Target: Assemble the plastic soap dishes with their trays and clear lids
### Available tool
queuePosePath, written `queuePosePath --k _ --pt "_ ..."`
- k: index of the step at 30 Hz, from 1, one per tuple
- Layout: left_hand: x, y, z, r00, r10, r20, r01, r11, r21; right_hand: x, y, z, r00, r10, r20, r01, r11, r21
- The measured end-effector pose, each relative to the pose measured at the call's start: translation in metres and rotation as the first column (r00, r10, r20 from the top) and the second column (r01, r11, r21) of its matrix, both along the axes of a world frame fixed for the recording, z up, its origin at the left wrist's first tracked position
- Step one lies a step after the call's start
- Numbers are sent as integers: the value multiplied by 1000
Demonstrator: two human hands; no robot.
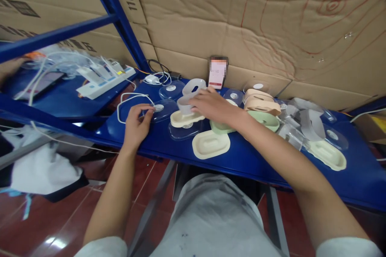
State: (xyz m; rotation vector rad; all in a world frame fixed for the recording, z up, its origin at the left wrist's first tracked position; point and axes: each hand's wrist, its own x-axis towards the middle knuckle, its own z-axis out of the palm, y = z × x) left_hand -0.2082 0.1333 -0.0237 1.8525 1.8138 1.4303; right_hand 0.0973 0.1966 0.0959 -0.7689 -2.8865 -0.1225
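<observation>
Hands at the blue surface [169, 144]. Our left hand [136, 122] pinches a clear lid [161, 110] near the left end, fingers closed on its rim. Our right hand [212, 104] grips a white ring piece [185, 104] over a cream tray [185, 118]. Another cream tray [211, 143] lies at the front edge.

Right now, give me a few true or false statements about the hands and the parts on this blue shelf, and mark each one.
1. The left hand touches a clear lid. True.
2. The right hand rests on a white ring-shaped part. True.
3. The cream tray nearest the person is held in the right hand. False: it lies free on the blue shelf.
4. The power strip lies right of the hands. False: it lies to their left.
</observation>
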Motion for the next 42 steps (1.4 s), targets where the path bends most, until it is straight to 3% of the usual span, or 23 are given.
queuePosePath --k 6,10,12,14,18,24,30,37,42 --pt "26 -19 14 960 -61 -274 61 998 -8 66 -12 1 980 -196 44 192 978 86" --pt "68 -58 19 928 -88 -363 139 983 118 90 -53 -7 974 -197 -113 206 976 65" --pt "94 -81 16 882 -180 -436 256 959 122 101 -79 -18 961 -209 -179 219 975 38" --pt "119 -101 11 821 -303 -484 364 931 35 113 -101 -34 944 -267 -195 276 961 19" --pt "147 -115 -1 792 -436 -428 481 877 -3 133 -120 -69 900 -345 -268 356 935 -10" --pt "149 -115 -5 773 -562 -294 591 807 12 138 -150 -90 793 -291 -535 316 948 -47" --pt "153 -118 -11 833 -525 -173 537 843 32 132 -200 -103 743 -367 -560 351 926 -140" --pt "150 -114 -16 784 -590 -194 599 801 -14 118 -206 -102 789 -336 -515 247 940 -235" --pt "149 -112 -17 802 -558 -214 572 820 7 109 -200 -99 841 -333 -426 248 938 -243"
